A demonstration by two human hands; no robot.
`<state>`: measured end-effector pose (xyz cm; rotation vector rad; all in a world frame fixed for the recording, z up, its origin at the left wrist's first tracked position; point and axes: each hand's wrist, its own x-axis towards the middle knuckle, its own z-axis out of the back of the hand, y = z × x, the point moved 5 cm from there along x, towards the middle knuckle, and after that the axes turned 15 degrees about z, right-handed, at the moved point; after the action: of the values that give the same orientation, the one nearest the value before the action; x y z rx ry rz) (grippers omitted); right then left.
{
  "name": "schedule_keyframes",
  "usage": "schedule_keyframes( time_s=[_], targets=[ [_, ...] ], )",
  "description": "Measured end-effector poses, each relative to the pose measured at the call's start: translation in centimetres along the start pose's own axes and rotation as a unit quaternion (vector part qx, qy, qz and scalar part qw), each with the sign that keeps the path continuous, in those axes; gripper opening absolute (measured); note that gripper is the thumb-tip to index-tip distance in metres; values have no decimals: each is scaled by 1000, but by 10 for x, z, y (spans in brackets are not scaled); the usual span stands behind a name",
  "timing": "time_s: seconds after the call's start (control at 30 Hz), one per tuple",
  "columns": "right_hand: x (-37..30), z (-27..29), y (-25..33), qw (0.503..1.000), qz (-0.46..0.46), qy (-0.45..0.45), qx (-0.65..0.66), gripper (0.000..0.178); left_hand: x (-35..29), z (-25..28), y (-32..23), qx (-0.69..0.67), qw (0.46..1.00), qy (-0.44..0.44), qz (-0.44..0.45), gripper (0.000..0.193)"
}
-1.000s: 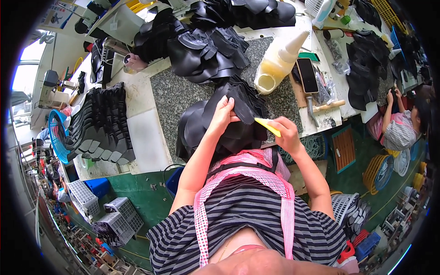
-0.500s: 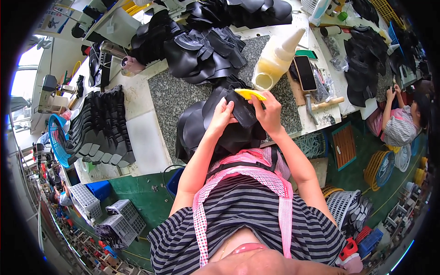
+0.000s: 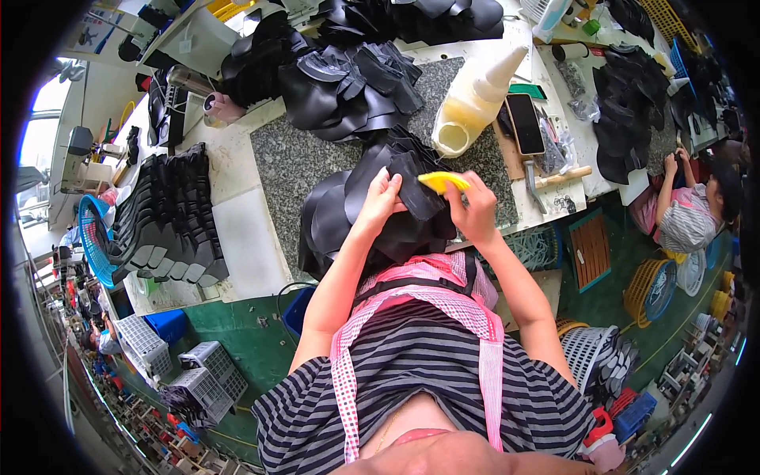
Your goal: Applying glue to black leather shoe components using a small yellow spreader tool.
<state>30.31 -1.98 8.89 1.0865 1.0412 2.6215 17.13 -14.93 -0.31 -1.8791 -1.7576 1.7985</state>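
Note:
My left hand (image 3: 381,204) pinches the edge of a black leather-like piece (image 3: 417,188) with thumb and fingers. In my right hand (image 3: 475,210) is a small flat yellow spreader (image 3: 443,182), its tip at the right edge of the black piece. Beneath both hands lies a stack of larger curved black pieces (image 3: 326,222), partly hanging over the table's near edge. Just beyond my right hand a translucent plastic bottle (image 3: 467,111) with yellowish contents lies tilted, its round opening toward me.
Black pieces (image 3: 348,87) are heaped at the back. Rows of dark shaped parts (image 3: 170,214) sit at left beside a blue basket (image 3: 96,237). A phone (image 3: 526,125) and hammer (image 3: 554,178) lie at right. A co-worker (image 3: 689,210) sits at far right.
My right hand has moved right and slightly toward me, bringing the yellow spreader from the far end of the black piece to its right edge. My left hand keeps its hold.

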Motion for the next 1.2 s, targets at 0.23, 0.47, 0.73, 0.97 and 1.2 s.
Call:
schedule_keyframes(
  time_s=[0.23, 0.47, 0.73, 0.97, 1.2],
  targets=[
    [38, -15, -10, 998, -5, -47, 38, 16, -9, 3, -1, 31, 999, -22, 13, 29],
    [-26, 29, 8, 993, 50, 94, 57, 11, -3, 12, 5, -44, 999, 0, -1, 27],
    [-15, 51, -29, 989, -98, -107, -11, 7, -6, 7, -3, -58, 998, 5, -10, 29],
    [10, 10, -112, 992, -121, 5, -31, 14, -40, -35, -14, 24, 999, 44, 19, 48],
    [29, 101, -107, 954, -211, -165, 138, 21, -27, -115, 18, 11, 983, 175, 59, 46]
  ],
)
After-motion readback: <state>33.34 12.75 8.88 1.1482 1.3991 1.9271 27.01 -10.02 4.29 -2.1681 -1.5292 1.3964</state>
